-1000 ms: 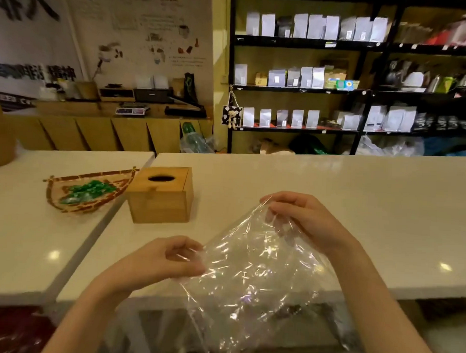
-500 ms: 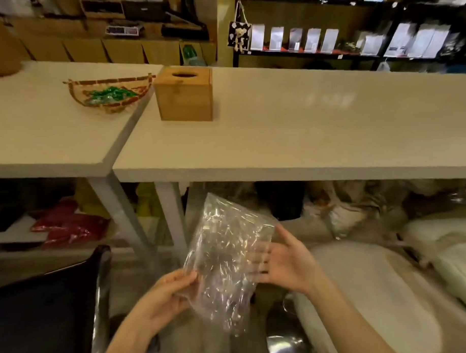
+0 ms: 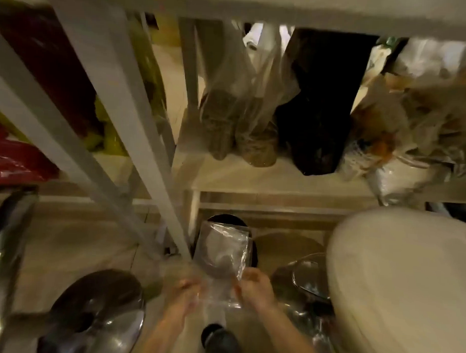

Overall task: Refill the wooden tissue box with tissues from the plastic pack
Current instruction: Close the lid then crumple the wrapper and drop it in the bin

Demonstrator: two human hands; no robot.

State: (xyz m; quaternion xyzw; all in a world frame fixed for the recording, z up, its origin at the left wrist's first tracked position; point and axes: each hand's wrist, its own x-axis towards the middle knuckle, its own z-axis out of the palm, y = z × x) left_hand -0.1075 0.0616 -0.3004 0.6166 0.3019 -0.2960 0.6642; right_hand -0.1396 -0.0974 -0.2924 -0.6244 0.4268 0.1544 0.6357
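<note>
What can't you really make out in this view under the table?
- Wooden tissue box: out of the head view, above the table edge along the top.
- Left hand: motion blur smears the fingers, so its grip on the clear plastic wrapper is unclear.
- Right hand: it pinches the wrapper, but blur hides details.
- Dark round opening behind the wrapper: the wrapper covers most of it, possibly a bin.
- Bags on the shelf: contents too blurred.

A clear, glossy plastic wrapper, white table legs, red bags, a black bag.
</note>
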